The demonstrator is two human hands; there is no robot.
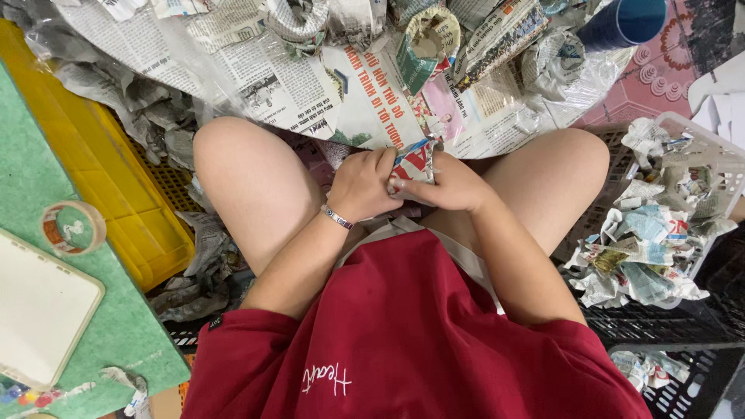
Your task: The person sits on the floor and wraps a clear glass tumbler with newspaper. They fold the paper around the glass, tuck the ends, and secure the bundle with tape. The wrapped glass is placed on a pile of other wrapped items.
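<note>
- We are gripping a folded piece of newspaper [413, 161] between our knees, the left hand [363, 185] and right hand [450, 186] both clenched on it from either side.
- We are judging this as the folding or crumpling step; the next move seems to call for tighter pressing with the fingertips.
- To our right, a white plastic basket [718, 147] is holding many crumpled paper wads [648, 240].
- To our left, a yellow crate [116, 186] is sitting beside loose crumpled newspaper; we cannot tell its contents.
</note>
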